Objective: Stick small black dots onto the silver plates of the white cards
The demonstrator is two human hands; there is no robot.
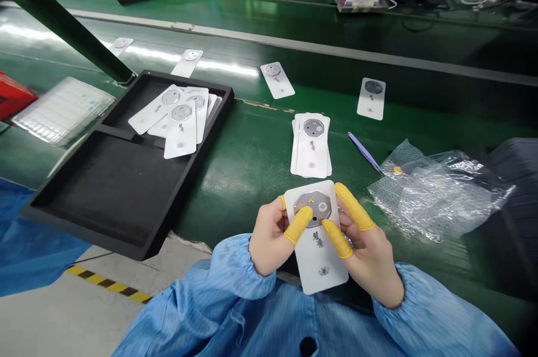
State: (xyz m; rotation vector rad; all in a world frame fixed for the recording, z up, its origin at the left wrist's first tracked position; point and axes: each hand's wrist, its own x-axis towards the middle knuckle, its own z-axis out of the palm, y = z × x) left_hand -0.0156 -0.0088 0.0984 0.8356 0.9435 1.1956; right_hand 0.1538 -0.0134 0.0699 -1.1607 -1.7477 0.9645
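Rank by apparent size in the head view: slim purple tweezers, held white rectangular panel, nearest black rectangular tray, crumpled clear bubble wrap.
Largest: nearest black tray
Clear bubble wrap
Held white panel
Smallest: purple tweezers

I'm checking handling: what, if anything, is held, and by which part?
A white rectangular card bearing a grey octagonal plate; both hands grip the card's upper sides.

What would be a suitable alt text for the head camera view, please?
A person's left hand and right hand, wearing yellow finger covers, hold a white panel with a gray octagon. Beyond it, similar panels lie stacked and spread on a green table; more lie in a black tray at left.
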